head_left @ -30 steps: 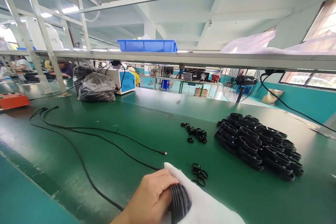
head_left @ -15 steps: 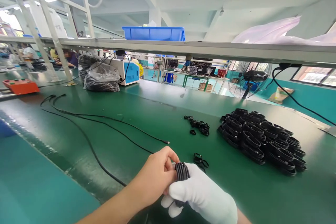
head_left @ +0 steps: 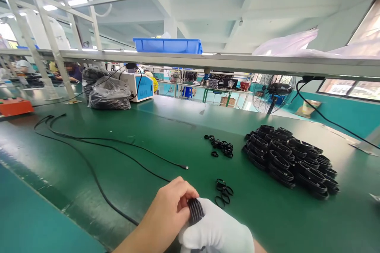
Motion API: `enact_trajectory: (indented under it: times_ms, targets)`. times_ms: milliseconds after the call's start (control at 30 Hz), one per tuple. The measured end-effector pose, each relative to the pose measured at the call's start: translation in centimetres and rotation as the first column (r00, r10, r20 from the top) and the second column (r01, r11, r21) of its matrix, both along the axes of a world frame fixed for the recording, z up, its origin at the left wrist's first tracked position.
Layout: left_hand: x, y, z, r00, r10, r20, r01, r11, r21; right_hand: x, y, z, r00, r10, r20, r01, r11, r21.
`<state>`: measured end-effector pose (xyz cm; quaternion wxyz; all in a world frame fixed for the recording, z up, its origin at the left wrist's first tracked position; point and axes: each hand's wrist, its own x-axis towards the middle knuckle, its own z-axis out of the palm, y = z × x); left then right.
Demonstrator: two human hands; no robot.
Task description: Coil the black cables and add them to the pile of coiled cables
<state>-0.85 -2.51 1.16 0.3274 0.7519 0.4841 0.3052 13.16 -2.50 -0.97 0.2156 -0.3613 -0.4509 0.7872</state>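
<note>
My right hand [head_left: 218,227], in a white glove, is closed around a coiled black cable [head_left: 196,211] at the lower middle of the head view. Bare, my left hand [head_left: 173,207] presses its bent fingers against the left side of the same coil; its fingertips are partly hidden behind it. Just beyond the gloved hand lie several loose black bands [head_left: 225,191]. To the left, long black cables [head_left: 92,170] stretch over the green table, one ending in a metal-tipped plug [head_left: 184,167] near my left hand.
A large heap of coiled black cables [head_left: 287,158] sits on the right, with a small cluster of black rings [head_left: 221,146] beside it. Bagged black goods [head_left: 108,95], a blue-white machine [head_left: 142,87] and an orange box [head_left: 14,106] stand at the back left. A shelf [head_left: 178,59] spans overhead.
The view has tilted up and turned a little to the right. Both hands, still on the coil, sit lower and slightly further left in the picture; more of the loose bands shows.
</note>
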Motion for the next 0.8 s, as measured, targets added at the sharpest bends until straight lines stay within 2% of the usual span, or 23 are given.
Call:
enact_trajectory:
  times_ms: [133,233,367,467,567,667,733,800]
  targets:
    - [0.0,-0.2,-1.9,0.997,0.07,0.011,-0.071,0.979,0.192,-0.4,0.2,-0.1,0.996,-0.023,0.081,0.013,0.992,0.122]
    - [0.1,-0.2,-3.2,0.993,0.089,0.077,-0.105,0.963,0.248,-0.5,0.3,0.0,0.994,-0.024,0.104,0.005,0.983,0.184]
    - [0.5,0.1,-4.1,0.975,0.121,0.187,-0.15,0.977,0.149,-0.5,0.3,-0.3,0.995,-0.032,0.099,0.014,0.986,0.168]
    - [0.6,0.4,-3.7,0.971,0.111,0.21,-0.13,0.988,0.078,-0.7,0.3,-0.1,0.995,-0.064,0.076,0.05,0.984,0.173]
    - [-0.2,1.1,-2.2,0.982,0.005,0.191,-0.002,1.0,-0.015,-0.7,0.1,0.8,0.984,-0.1,0.148,0.085,0.991,0.101]
    - [-1.3,3.0,-0.2,0.972,-0.126,0.199,0.165,0.968,-0.191,0.1,-0.2,1.8,0.965,-0.171,0.201,0.177,0.984,-0.013]
    - [-1.3,4.9,0.7,0.972,-0.155,0.178,0.2,0.942,-0.269,0.8,-0.3,2.0,0.978,-0.144,0.148,0.145,0.989,0.004]
    - [-0.1,6.9,0.7,0.978,-0.168,0.122,0.196,0.941,-0.275,1.5,-0.2,1.7,0.997,-0.046,0.056,0.041,0.995,0.091]
